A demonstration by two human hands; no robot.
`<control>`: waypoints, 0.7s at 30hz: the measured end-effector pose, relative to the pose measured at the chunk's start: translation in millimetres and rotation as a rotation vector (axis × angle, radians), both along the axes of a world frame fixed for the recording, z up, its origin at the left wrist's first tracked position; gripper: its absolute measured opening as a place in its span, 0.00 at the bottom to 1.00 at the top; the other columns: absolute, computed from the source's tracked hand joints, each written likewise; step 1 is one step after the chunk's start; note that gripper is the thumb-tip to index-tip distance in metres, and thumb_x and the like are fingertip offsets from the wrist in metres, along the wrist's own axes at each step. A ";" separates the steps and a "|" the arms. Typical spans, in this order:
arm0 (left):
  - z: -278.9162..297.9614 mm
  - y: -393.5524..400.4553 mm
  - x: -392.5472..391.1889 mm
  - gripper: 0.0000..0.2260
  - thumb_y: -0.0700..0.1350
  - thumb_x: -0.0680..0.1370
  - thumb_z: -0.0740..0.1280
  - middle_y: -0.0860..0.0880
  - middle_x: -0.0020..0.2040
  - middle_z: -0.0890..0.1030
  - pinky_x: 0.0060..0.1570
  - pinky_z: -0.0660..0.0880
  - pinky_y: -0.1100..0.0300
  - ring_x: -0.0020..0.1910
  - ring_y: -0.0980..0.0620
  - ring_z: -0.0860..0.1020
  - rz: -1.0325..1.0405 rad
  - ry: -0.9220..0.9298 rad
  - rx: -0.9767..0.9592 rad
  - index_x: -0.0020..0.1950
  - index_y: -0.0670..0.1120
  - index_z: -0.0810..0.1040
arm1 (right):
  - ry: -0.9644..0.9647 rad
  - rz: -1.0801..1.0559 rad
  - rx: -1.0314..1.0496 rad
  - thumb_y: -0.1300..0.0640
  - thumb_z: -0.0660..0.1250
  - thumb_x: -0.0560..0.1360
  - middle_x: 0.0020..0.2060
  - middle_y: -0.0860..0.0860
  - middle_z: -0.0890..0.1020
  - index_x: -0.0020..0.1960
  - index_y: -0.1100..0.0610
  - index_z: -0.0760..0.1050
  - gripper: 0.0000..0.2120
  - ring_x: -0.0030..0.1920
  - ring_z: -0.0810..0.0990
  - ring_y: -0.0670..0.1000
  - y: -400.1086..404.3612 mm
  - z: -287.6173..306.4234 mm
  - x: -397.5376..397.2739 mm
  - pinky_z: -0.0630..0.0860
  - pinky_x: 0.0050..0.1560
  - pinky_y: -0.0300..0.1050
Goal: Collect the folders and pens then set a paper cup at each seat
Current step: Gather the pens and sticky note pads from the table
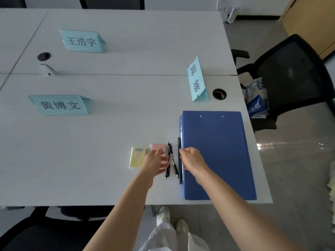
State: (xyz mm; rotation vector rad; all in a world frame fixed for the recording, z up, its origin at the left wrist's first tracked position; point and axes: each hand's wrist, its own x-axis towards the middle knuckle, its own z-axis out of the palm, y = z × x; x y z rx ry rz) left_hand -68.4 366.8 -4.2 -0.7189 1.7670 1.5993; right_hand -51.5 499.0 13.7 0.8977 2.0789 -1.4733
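A stack of blue folders [217,156] lies at the table's front right corner. A dark green pen [179,144] lies along the stack's left edge. My right hand [193,160] is at that edge, fingers curled down onto the green pen. Left of it lie a black pen [172,158] and a second black pen [167,173], partly under my left hand [155,163]. That hand hovers flat over pink sticky notes [158,147], fingers straight. A plastic pack of paper cups [257,98] sits on the chair to the right.
Yellow sticky notes [137,156] lie left of the pink ones. Three light-blue name cards [59,105] [81,41] [196,80] stand on the white table [108,160]. A black office chair [293,75] is at the right end, another [36,232] at the front left.
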 end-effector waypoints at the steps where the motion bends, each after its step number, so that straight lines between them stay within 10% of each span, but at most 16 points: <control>1: 0.9 -1.0 2.8 0.09 0.45 0.83 0.58 0.46 0.46 0.80 0.47 0.77 0.55 0.42 0.47 0.79 -0.001 0.018 -0.014 0.55 0.43 0.76 | -0.013 0.001 0.001 0.56 0.55 0.70 0.31 0.53 0.62 0.30 0.54 0.57 0.12 0.36 0.61 0.52 5.4 1.3 4.9 0.62 0.40 0.48; 8: 16.9 32.1 23.8 0.08 0.35 0.80 0.59 0.45 0.40 0.81 0.34 0.73 0.62 0.33 0.50 0.76 -0.079 0.153 -0.104 0.50 0.41 0.78 | -0.008 -0.084 -0.062 0.60 0.57 0.76 0.40 0.55 0.72 0.60 0.72 0.69 0.18 0.40 0.70 0.54 70.1 1.9 44.7 0.70 0.42 0.49; 13: 21.5 97.0 41.8 0.10 0.33 0.78 0.59 0.44 0.39 0.80 0.35 0.74 0.58 0.31 0.50 0.75 -0.168 0.222 -0.146 0.45 0.45 0.78 | 0.037 -0.136 -0.073 0.57 0.58 0.80 0.50 0.52 0.81 0.60 0.55 0.72 0.11 0.52 0.81 0.52 137.8 3.1 69.3 0.79 0.53 0.48; 21: 24.6 246.8 98.0 0.09 0.37 0.79 0.61 0.47 0.42 0.83 0.43 0.78 0.54 0.37 0.51 0.80 -0.131 0.262 -0.213 0.50 0.47 0.79 | 0.083 -0.141 -0.058 0.60 0.61 0.79 0.42 0.54 0.81 0.49 0.53 0.74 0.04 0.40 0.79 0.51 296.2 -3.5 115.2 0.74 0.40 0.43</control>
